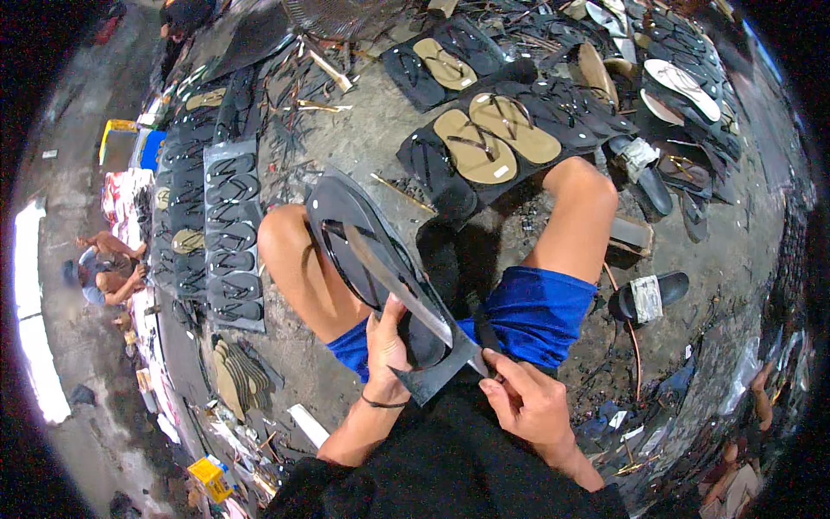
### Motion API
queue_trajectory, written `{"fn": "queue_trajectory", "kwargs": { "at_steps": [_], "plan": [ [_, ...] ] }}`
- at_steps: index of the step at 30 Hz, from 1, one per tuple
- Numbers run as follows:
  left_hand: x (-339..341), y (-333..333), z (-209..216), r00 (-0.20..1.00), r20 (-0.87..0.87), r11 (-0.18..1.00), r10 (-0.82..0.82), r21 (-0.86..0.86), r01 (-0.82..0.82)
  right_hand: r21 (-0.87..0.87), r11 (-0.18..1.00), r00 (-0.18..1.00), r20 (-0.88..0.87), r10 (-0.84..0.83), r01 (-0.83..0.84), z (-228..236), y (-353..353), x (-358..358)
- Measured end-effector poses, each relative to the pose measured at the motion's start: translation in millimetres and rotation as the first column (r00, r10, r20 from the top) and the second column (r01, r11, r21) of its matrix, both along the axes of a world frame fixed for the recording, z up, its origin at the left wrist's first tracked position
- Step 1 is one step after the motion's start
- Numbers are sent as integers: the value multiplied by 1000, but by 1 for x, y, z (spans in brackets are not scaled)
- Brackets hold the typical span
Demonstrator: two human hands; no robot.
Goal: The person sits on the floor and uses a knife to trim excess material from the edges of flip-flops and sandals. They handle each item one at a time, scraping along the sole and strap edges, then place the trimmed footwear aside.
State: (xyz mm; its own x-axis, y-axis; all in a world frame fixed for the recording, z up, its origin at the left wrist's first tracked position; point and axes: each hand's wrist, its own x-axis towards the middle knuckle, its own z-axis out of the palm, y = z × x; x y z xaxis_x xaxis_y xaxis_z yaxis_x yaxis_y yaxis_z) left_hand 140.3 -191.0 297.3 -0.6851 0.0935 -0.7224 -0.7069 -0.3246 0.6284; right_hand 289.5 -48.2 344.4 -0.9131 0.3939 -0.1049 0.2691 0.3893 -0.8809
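Observation:
My left hand grips a black flip-flop tilted over my lap, its thumb on top and the other fingers underneath. The flip-flop lies on a dark rubber sheet that juts past the heel end as a pointed corner. Across the footbed runs a long, thin, curved grey strip; whether it is rubber or metal I cannot tell. My right hand is closed around a small pointed blade, its tip at the sheet's corner near the heel.
Tan-footbed flip-flops lie on black sheets ahead of my knees. Rows of black flip-flops stretch along the left. Slide sandals and a wooden block are at the right. Rubber scraps litter the floor; another person sits far left.

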Motion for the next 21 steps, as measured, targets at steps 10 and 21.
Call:
{"fn": "queue_trajectory", "kwargs": {
  "at_steps": [10, 21],
  "plan": [
    [1, 3, 12, 979, -204, 1000, -31, -1, 32, -40, 999, 989, 148, 21, -15, -1, 0, 28],
    [8, 0, 19, 990, -137, 985, -44, -170, 20, -32, 999, 999, -49, 13, -15, -52, -11, -57]
  ]
}}
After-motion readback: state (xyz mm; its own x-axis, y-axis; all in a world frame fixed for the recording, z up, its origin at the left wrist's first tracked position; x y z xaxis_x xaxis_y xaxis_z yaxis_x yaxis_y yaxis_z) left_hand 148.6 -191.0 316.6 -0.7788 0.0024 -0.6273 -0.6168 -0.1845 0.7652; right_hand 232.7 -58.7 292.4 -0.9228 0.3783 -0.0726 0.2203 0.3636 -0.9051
